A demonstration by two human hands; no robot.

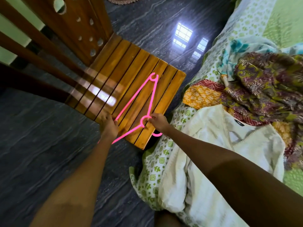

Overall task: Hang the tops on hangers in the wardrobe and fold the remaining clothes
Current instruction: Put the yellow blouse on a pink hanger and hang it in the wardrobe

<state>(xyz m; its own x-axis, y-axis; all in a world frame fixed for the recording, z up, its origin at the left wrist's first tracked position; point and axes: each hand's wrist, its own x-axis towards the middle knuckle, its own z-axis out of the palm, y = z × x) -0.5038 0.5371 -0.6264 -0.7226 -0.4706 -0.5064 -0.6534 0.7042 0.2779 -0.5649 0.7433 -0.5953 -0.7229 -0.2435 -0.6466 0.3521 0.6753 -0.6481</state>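
- Your right hand (158,122) pinches the pink hanger (148,102) at its hook, fingers curled round the curve; your left hand (109,126) grips one arm of pink plastic at the near edge of the wooden chair (131,76).
- There seem to be two hangers overlapped on the slatted seat, one pointing away from you, one jutting off the near edge; where they cross I cannot tell which arm belongs to which.
- Judge the hanger as light, thin and stiff but springy: it should lift easily, though the arms may snag each other, so draw them apart by the hooks.
- The white top (213,145) lies on the bed (255,22) just right of the chair, collar up; soft and limp, best taken at the shoulders.
- The patterned clothes (262,82) are heaped beyond it, unfolded.
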